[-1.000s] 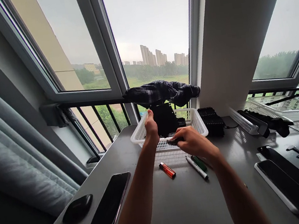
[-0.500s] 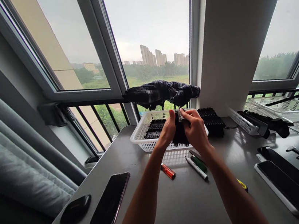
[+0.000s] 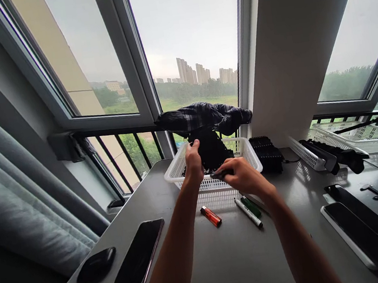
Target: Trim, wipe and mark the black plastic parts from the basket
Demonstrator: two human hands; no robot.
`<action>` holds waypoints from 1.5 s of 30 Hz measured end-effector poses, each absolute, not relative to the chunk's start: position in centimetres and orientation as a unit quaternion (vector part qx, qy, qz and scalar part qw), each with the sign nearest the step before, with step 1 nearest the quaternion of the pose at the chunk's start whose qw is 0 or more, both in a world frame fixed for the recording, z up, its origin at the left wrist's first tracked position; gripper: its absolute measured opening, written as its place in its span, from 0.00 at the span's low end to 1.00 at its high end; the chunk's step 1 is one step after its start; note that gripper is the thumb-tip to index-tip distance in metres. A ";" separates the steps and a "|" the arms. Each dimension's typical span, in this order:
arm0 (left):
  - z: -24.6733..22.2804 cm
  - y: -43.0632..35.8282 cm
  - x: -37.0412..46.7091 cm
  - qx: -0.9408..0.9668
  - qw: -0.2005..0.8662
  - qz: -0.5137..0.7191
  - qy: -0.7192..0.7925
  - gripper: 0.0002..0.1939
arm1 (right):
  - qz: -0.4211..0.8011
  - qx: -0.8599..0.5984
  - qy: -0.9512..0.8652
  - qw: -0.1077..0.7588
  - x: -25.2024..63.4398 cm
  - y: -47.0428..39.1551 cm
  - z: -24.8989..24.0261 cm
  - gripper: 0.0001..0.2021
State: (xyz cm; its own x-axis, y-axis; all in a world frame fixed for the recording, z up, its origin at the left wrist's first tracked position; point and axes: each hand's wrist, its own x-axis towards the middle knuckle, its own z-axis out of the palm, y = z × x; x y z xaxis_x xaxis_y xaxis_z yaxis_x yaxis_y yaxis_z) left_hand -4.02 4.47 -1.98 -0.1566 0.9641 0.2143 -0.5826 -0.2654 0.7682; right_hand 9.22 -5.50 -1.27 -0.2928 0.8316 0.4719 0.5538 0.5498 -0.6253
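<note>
Above the white perforated basket, my left hand is closed on the left edge of a flat black plastic part with notched edges. The part is tilted up, its broad face toward me. My right hand is closed around a crumpled grey cloth at the part's lower edge. The fingers hide much of the cloth. Whatever lies inside the basket is mostly covered by the part and my hands.
Similar black parts are stacked right of the basket. Nearer lie an orange lighter, a white marker and a green object. Phones lie at both sides, with a mouse at left. Tools and more baskets stand right.
The black part has tilted and swung up to the left with my left hand, its broad face now showing. My right hand has moved down with the cloth, from the top edge to the lower edge.
</note>
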 end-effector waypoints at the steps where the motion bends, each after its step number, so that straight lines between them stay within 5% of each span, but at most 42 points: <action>1: -1.7 4.2 -4.1 0.345 0.539 0.720 0.268 0.12 | 0.167 -0.461 -0.750 0.444 9.6 -5.4 -1.1 0.15; 5: -0.9 3.1 -3.9 0.332 0.521 0.740 0.267 0.14 | 0.114 -0.540 -0.603 0.576 10.9 -4.8 -1.0 0.14; 15: -1.1 1.8 -3.0 0.458 0.584 0.600 0.298 0.32 | 0.153 -0.504 -0.540 0.656 11.6 -1.6 -3.3 0.15; 27: -1.0 1.3 -4.4 0.532 0.688 0.424 0.252 0.26 | 0.095 -0.413 -0.535 0.731 13.4 -1.5 -2.4 0.11; 33: -1.0 0.9 -3.3 0.527 0.652 0.489 0.242 0.23 | 0.086 -0.377 -0.502 0.774 13.6 -1.9 -1.9 0.10; 45: -0.9 1.4 -3.3 0.466 0.630 0.572 0.242 0.23 | 0.196 -0.432 -0.618 0.627 13.2 -3.3 -1.1 0.12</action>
State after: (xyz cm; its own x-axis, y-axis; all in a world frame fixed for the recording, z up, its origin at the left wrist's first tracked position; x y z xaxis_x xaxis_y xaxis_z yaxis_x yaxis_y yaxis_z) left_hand -3.32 1.36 -0.92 0.2285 0.9462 0.2292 -0.4951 -0.0897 0.8642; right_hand 13.25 -3.30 -1.15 0.1604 0.7795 0.6056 0.2878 0.5499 -0.7841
